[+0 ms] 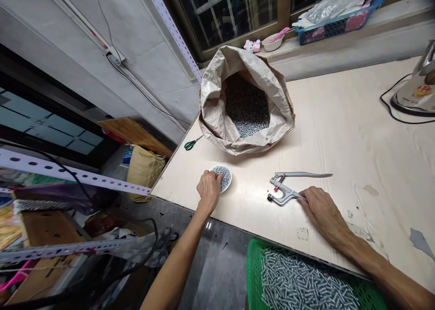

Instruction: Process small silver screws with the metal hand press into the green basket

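Observation:
My left hand (209, 187) is at the near left side of a small white bowl (230, 179) of tiny metal pieces (223, 170). Its fingers are closed and the thumb reaches over the rim; what lies between the fingertips is hidden. My right hand (319, 205) grips the lower handle of grey hand pliers (287, 193) lying towards the table's middle. The pliers' jaws point left, with a spring and a red part between the spread handles. Behind the bowl stands an open paper sack (217, 124) holding many small metal pieces.
A green basket (252, 273) of metal tube-like pieces sits below the table's (340, 133) front edge. Green-handled scissors (190, 144) lie left of the sack. An appliance (416, 88) with a cord stands at right. A blue basket (335, 29) rests on the sill.

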Demonstrator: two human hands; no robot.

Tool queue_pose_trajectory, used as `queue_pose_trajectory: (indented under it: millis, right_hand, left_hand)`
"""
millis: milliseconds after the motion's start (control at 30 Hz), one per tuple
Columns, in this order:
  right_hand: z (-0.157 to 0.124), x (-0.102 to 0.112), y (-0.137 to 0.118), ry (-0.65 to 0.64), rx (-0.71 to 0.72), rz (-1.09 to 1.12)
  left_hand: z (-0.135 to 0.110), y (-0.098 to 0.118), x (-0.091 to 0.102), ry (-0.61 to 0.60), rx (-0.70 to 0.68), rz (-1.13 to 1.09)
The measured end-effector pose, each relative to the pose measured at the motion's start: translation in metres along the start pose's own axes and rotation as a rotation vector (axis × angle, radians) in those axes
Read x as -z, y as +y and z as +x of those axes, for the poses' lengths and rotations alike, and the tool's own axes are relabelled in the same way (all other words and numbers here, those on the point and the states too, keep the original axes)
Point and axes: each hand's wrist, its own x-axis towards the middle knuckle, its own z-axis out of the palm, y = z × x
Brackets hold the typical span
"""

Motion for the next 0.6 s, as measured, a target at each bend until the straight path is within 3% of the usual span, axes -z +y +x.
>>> queue_pose_trajectory:
  millis: [167, 300, 400, 467, 600]
  right_hand:
    - [0.001, 0.002, -0.005, -0.008, 0.099, -0.031]
    - [0.002, 0.002, -0.008, -0.044, 0.209, -0.104]
    - [0.003, 0.003, -0.01, -0.058, 0.225, -0.135]
    - [0.003, 0.004, -0.01, -0.064, 0.239, -0.157]
    - [0.001, 0.007, -0.012, -0.062, 0.328, -0.231]
  left_hand:
    - [0.008, -0.011, -0.006, -0.062, -0.044, -0.129]
    - [0.01, -0.025, -0.005, 0.067, -0.128, -0.265]
    - [0.0, -0.024, 0.003, 0.138, -0.106, -0.406]
    - [-0.015, -0.015, 0.009, 0.055, -0.079, -0.585]
    - [-0.059, 0.016, 0.007, -0.347, -0.07, -0.94]
